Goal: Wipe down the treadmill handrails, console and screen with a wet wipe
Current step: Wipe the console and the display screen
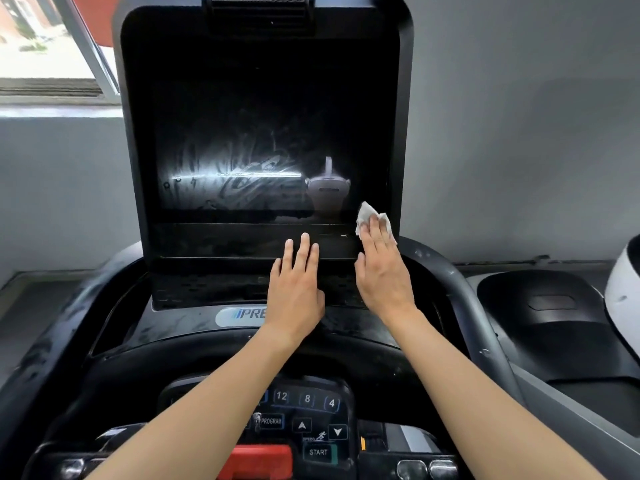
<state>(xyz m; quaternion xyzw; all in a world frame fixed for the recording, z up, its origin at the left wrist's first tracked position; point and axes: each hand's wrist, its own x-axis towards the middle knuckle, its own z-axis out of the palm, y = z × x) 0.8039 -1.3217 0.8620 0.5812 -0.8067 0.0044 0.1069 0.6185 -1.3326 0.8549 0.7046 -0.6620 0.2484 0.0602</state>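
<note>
**What the view keeps back**

Most of the wet wipe (366, 213) lies under the fingers (375, 235) of the right hand (381, 268); only a crumpled white corner shows above them. The left hand (298, 289) covers the end of the logo badge (239, 315), so its lettering breaks off after three letters. The left forearm (194, 410) hides the left part of the keypad (308, 410). The red stop button (259, 459) is cut by the bottom edge, the top bracket (259, 8) by the upper edge, and a white rounded object (623, 296) by the right edge, with too little showing to name it. Smears and reflections on the screen (259, 150) are blurred
</note>
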